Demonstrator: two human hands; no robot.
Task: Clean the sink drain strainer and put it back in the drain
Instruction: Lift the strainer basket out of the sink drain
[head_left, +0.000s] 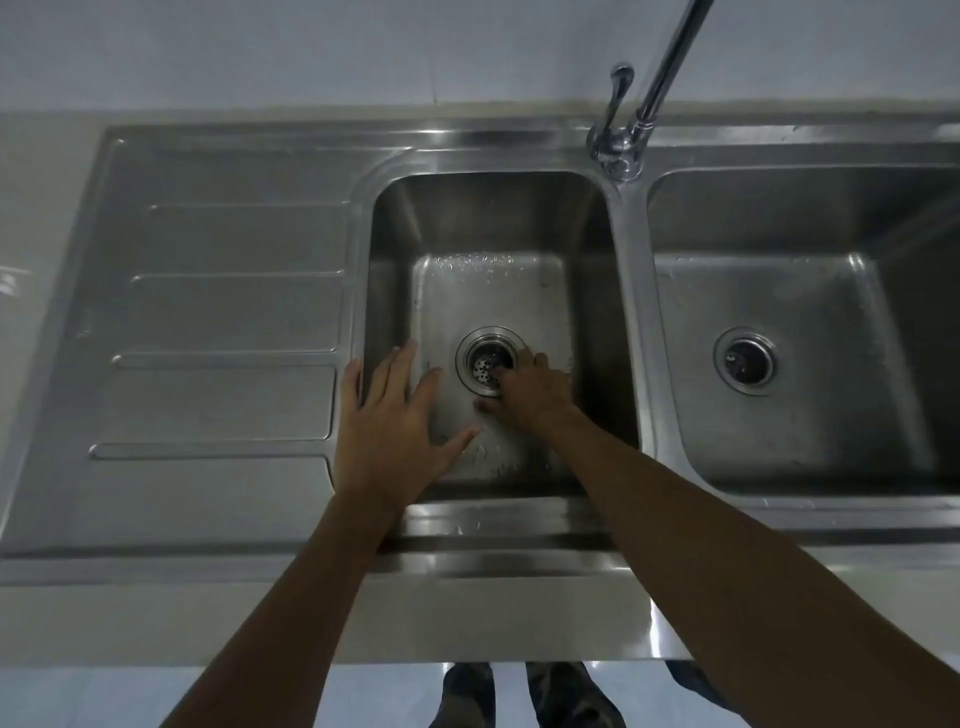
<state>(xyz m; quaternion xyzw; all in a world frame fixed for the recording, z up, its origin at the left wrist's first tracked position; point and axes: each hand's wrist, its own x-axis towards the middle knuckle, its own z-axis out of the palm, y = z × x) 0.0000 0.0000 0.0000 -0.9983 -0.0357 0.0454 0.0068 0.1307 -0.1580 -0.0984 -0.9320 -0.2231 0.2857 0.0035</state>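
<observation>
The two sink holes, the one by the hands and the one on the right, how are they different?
The left basin's drain shows a strainer with small holes; the right basin's drain looks dark inside. The right hand reaches into the left basin's drain, while nothing touches the right basin's drain. The left hand hangs open nearby. Both drains have round shiny metal rims.

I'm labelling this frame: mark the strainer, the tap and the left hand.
strainer (483, 367), head view, on its perforated bottom in the drain.
tap (670, 62), head view, on the slanting spout tube.
left hand (395, 415), head view, on the back of the hand, fingers spread.
</observation>
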